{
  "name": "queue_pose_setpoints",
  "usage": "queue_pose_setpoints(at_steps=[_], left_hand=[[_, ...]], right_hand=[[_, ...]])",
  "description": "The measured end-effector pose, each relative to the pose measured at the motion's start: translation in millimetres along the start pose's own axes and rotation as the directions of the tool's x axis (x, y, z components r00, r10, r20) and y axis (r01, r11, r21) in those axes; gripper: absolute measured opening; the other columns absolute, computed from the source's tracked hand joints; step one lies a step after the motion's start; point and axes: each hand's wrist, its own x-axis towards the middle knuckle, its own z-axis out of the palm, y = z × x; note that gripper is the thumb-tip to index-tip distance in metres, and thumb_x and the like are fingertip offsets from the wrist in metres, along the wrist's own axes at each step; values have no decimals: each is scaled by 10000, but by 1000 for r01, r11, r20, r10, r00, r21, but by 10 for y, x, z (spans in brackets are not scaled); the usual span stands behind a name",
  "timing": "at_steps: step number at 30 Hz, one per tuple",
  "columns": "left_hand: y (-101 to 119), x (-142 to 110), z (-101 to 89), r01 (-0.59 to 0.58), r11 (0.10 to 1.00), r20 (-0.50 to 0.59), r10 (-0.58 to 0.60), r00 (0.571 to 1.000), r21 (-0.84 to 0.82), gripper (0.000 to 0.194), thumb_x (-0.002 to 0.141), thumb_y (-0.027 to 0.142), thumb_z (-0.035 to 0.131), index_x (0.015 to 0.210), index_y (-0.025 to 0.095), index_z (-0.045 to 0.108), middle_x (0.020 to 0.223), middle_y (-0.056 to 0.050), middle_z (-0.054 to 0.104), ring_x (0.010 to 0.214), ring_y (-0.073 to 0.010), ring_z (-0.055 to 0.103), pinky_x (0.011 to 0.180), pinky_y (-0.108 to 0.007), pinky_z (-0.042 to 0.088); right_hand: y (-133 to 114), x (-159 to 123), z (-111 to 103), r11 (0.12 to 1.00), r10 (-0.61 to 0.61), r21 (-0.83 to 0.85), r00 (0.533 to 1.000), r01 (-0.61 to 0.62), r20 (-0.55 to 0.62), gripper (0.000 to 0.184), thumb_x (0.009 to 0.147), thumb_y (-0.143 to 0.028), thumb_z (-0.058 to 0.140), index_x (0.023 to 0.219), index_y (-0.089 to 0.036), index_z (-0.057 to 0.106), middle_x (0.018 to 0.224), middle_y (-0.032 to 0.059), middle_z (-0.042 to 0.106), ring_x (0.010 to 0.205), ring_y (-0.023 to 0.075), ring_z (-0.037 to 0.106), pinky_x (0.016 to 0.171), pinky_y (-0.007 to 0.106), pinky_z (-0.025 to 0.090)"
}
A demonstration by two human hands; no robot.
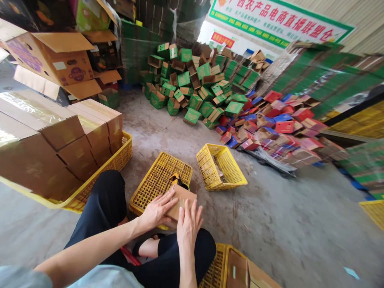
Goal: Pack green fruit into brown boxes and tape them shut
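A small brown cardboard box [184, 195] rests in front of me, partly over an upturned yellow plastic crate [156, 176]. My left hand [159, 208] lies along the left side of its top with the fingers stretched out. On the right part of the box my right hand [189, 224] is laid flat, fingers spread. Neither hand wraps round the box; both press on or touch its top. Just behind the box sits a yellow and black tape dispenser [178, 180], partly hidden by it.
Left of my knee, a large yellow crate [127, 146] holds several taped cartons [81, 148]. A yellow basket [222, 168] stands ahead. Piles of green boxes [192, 116] and red and blue boxes [285, 127] lie farther back. Another crate [217, 260] with cardboard is by my right knee.
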Motion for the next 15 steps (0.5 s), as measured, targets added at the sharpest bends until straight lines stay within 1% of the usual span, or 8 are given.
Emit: queue_pose_setpoints(at_steps=[2,4,6,8,9,11,13,15], left_hand=[[-9,-18,24,3,1000,-18,-2,1000,7,987,822,288,842,1645,302,298,1739,-94,124,1576,-307,280,1249,-485,342],[-29,-47,50,-2,1000,-41,2,999,13,937,871,289,787,1654,302,272,1740,-91,121,1568,-301,303,1249,-481,343],[-46,-73,75,-12,1000,-57,13,998,10,911,915,308,737,1668,297,224,1740,-93,123,1561,-297,321,1246,-478,347],[-47,-86,100,-22,1000,-61,21,998,-6,960,925,337,733,1683,291,146,1740,-106,118,1562,-301,318,1242,-481,354],[-41,-87,112,-24,1000,-61,23,998,-18,1009,917,349,746,1688,291,98,1741,-113,110,1566,-306,307,1241,-486,356],[-22,-87,139,-26,998,-67,22,998,-56,1102,902,363,770,1689,303,2,1744,-118,89,1574,-313,282,1242,-497,355],[-19,-96,172,-30,992,-87,19,996,-120,1122,917,383,756,1683,323,-62,1750,-108,66,1582,-318,259,1251,-500,341],[-53,-128,215,-28,972,-110,2,994,-234,1105,949,436,714,1678,312,-108,1754,-108,43,1585,-323,248,1262,-481,329]], right_hand=[[-155,-102,28,997,-34,-68,999,37,39,616,1085,-561,197,1583,-295,444,1687,105,339,1588,430,166,1140,807,235],[-248,-197,64,991,-84,-97,995,88,48,575,1093,-525,203,1593,-335,413,1687,88,345,1592,427,146,1126,843,187],[-227,-271,97,988,-129,-80,991,131,35,560,1094,-518,215,1577,-350,444,1678,75,368,1592,418,157,1137,824,201],[-97,-319,117,990,-139,-18,990,139,-1,572,1088,-541,235,1541,-330,514,1662,75,401,1590,406,181,1169,754,258],[-9,-333,120,992,-120,25,992,121,-30,593,1082,-565,246,1520,-304,549,1654,82,415,1589,401,187,1184,712,284],[160,-346,117,990,-30,133,994,44,-104,671,1063,-624,263,1492,-224,591,1645,120,422,1588,397,197,1206,639,319],[263,-343,116,963,71,269,986,-29,-149,750,1048,-666,258,1481,-155,596,1626,165,439,1558,380,298,1210,565,361],[285,-325,132,917,143,392,978,-73,-152,811,1029,-705,265,1494,-116,572,1594,199,474,1483,358,445,1186,502,415]])
